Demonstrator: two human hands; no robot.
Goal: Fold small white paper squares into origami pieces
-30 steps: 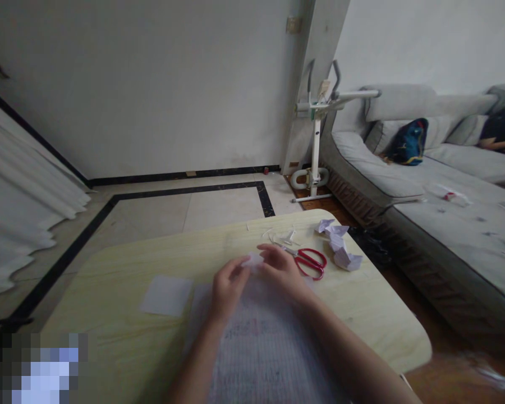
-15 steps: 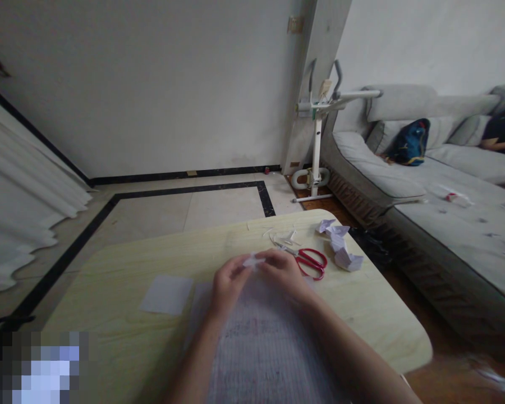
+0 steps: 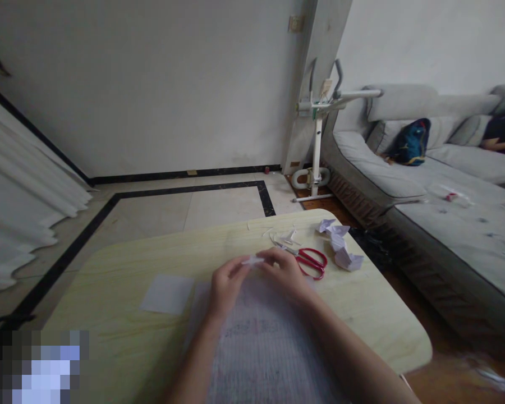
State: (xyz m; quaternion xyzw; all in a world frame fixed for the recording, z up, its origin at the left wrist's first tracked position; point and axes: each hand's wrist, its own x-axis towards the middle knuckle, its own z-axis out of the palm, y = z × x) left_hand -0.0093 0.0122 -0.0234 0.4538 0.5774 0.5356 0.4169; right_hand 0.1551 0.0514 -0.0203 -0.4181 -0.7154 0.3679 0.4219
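My left hand [image 3: 226,285] and right hand [image 3: 285,274] pinch a small white paper [image 3: 252,261] between them, left of the scissors [image 3: 310,262]. I seem mid-fold; the next crease calls for a steady pinch.

The bench [image 3: 122,272] showed smooth, pale wood grain, small folded piece [image 3: 252,261] was matt white paper, scissors [image 3: 298,256] had smooth red handles and metal blades, far-right sofa [image 3: 463,168] was matt grey cloth

small paper piece [image 3: 253,261] | white, folded, pointed ends | between left grip [image 3: 228,282] and right grip [image 3: 283,274]
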